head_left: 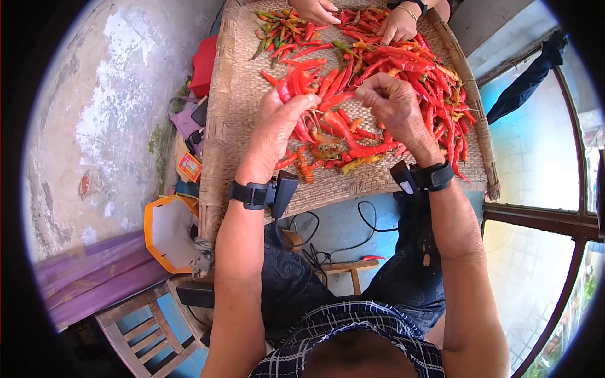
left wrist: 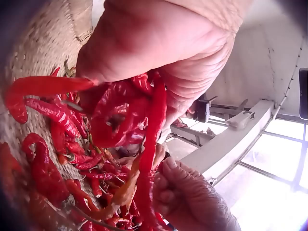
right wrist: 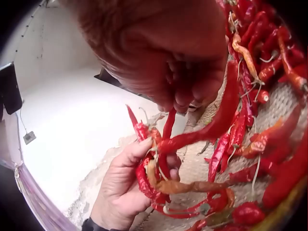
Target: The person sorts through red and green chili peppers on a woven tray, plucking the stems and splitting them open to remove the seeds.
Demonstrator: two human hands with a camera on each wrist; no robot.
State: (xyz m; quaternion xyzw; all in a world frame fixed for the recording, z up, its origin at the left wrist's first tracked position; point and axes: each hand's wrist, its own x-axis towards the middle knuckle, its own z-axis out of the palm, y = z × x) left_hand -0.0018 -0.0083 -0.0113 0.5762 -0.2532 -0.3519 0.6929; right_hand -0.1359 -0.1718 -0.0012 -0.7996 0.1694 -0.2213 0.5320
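In the head view the left hand (head_left: 277, 126) holds a bunch of red peppers (head_left: 296, 80) above the woven tray (head_left: 236, 82). The left wrist view shows the palm (left wrist: 159, 43) curled around glossy red peppers (left wrist: 120, 115). The right hand (head_left: 398, 110) is close by on the right, thumb and fingers pinched at the end of a red pepper (head_left: 337, 99) that reaches toward the left hand. In the right wrist view the left hand (right wrist: 127, 185) grips several peppers by their stem ends, an orange-brown one (right wrist: 187, 186) among them; the right hand's fingers (right wrist: 180, 103) are curled above.
Red peppers (head_left: 435, 94) are heaped along the tray's right side, with greener ones (head_left: 274, 31) at the upper left. Another person's hands (head_left: 400, 24) reach in at the far edge. A wall stands left, windows (head_left: 535, 138) right, and cables (head_left: 321, 252) hang below the tray.
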